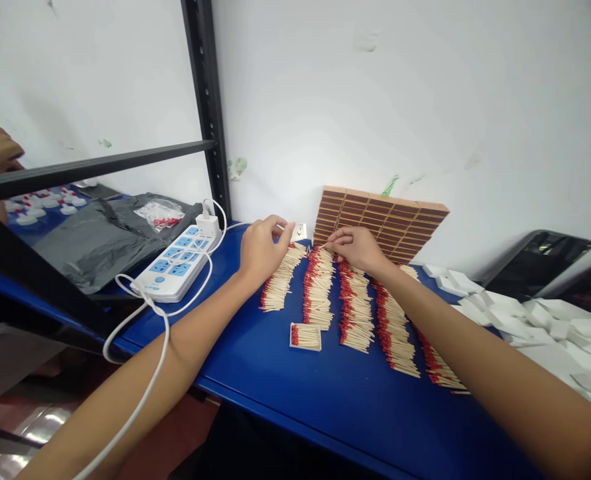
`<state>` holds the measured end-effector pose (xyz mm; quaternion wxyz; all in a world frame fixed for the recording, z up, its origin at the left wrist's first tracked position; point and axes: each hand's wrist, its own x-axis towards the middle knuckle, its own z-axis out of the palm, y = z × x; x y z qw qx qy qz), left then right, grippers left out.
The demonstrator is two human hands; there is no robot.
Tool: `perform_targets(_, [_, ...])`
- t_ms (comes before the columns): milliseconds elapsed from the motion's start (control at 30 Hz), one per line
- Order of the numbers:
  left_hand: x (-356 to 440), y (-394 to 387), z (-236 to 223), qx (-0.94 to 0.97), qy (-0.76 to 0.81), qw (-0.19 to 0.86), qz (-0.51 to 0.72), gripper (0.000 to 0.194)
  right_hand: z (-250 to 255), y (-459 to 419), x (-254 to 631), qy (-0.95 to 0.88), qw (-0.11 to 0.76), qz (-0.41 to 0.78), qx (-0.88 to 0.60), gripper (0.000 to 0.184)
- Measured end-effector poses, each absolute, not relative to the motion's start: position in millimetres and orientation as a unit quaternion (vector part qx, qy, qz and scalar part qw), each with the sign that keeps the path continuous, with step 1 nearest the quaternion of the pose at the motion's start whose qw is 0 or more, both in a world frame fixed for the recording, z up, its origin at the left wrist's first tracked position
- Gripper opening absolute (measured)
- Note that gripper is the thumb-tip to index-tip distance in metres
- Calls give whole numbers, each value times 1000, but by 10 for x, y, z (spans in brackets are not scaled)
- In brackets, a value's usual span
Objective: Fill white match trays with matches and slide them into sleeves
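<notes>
Several rows of red-tipped matches [355,307] lie on a blue shelf [295,393]. My left hand [262,250] rests at the far end of the leftmost row [281,280], fingers curled and pinched on matches there. My right hand [358,248] sits at the far end of the middle rows, its fingers pressed together on matches. A small open matchbox tray [305,337] filled with matches lies in front of the rows. A stack of brown matchbox sleeves [382,223] leans against the white wall behind my hands.
A white power strip [178,263] with a charger and white cable [140,333] lies at left, beside a black plastic bag [105,237]. White empty box trays [515,317] pile up at right, near a dark phone [538,263]. A black rack post [205,107] stands at left.
</notes>
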<state>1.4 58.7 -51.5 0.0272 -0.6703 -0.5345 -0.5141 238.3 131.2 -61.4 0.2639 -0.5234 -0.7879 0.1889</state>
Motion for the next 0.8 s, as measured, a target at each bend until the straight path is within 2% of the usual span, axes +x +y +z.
perform_targets(167, [17, 587, -522, -671, -535, 26, -514, 19, -598, 1274, 2436, -811, 220, 107, -532, 11])
perform_targets(367, [10, 594, -531, -670, -535, 28, -513, 20, -502, 1288, 2438, -813, 138, -1, -566, 20])
perform_targets(567, [18, 593, -526, -670, -537, 29, -512, 20, -490, 1319, 2323, -816, 70, -40, -572, 16])
perform_targets(800, [7, 596, -520, -670, -535, 32, -514, 20, -468, 1349, 2256, -821, 22, -64, -568, 19])
